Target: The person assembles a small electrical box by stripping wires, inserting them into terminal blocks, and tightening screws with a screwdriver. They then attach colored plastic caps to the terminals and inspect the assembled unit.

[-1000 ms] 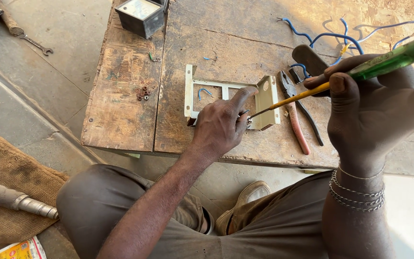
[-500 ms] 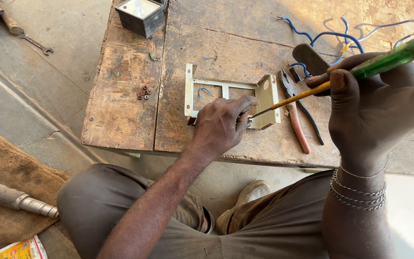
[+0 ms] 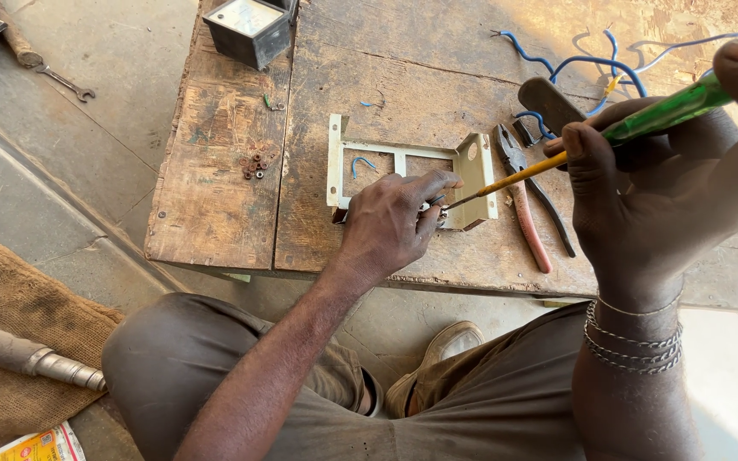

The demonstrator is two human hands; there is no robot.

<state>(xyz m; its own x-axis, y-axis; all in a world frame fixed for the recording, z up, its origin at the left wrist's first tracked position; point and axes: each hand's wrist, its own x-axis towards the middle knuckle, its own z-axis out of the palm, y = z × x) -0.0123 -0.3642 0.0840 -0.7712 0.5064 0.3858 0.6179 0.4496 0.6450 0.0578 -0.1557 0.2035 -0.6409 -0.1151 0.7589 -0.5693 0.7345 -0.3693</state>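
Right hand (image 3: 668, 183) clamped on green screwdriver (image 3: 591, 141), tip beside left hand (image 3: 395, 222) gripping metal frame (image 3: 403, 171)

The screwdriver (image 3: 591, 141) has been tilted slightly flatter by the right hand (image 3: 668, 196), while the left hand's (image 3: 390, 226) fingers have been curled tighter against the frame (image 3: 471, 171).

Pliers (image 3: 530, 205) lie on the bench (image 3: 215, 213) beside blue wires (image 3: 574, 64); a metal box (image 3: 249, 30) stands at its far edge; washers (image 3: 256, 160) nearby; spanner (image 3: 63, 81) and sacking (image 3: 19, 299) on the floor.
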